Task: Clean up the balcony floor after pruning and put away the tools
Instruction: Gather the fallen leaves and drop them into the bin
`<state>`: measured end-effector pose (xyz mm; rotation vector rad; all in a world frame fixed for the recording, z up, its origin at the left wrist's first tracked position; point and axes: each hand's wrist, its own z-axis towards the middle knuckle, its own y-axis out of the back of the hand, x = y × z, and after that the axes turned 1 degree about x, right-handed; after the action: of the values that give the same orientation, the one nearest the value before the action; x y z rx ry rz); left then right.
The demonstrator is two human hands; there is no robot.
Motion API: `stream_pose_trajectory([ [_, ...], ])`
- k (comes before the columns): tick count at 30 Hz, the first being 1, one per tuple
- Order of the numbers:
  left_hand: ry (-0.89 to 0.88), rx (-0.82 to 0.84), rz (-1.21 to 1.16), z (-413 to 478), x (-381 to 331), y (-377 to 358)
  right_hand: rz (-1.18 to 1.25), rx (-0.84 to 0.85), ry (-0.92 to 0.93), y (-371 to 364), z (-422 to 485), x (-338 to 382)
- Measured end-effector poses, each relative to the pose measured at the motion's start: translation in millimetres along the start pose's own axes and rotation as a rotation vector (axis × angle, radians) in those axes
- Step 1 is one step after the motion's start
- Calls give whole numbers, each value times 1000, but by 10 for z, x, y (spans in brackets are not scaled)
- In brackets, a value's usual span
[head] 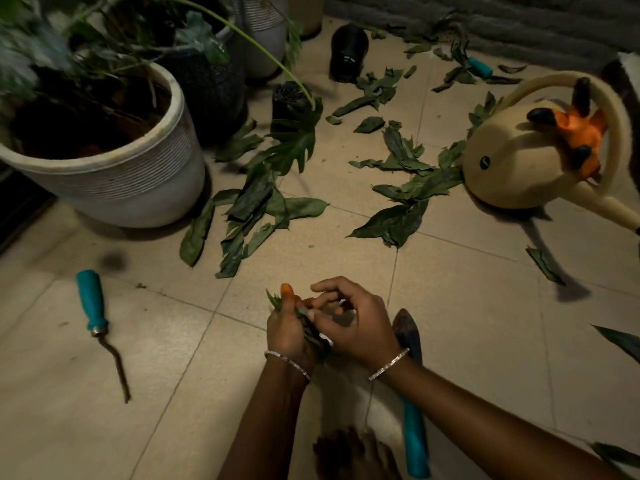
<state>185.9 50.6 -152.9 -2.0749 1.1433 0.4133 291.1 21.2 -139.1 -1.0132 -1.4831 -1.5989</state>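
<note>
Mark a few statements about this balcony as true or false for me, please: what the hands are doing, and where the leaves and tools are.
1. The left hand grips a bunch of leaves. True.
2. The floor has been cleared of clippings. False: many cut leaves lie scattered over the tiles.
3. Orange-and-black gloves rest on top of the watering can. True.
4. The teal-handled tool on the left stands inside the white pot. False: it lies flat on the tiles, apart from the pot.
</note>
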Motion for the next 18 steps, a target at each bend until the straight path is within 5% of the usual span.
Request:
stream_pose_trajectory([
  [8,-63,-115,-137,263,-361,603,-360,-14,19,-55,1282,-442],
  [18,-98,-141,-150,382,-785,993,-867,264,8,-563,2385,-628],
])
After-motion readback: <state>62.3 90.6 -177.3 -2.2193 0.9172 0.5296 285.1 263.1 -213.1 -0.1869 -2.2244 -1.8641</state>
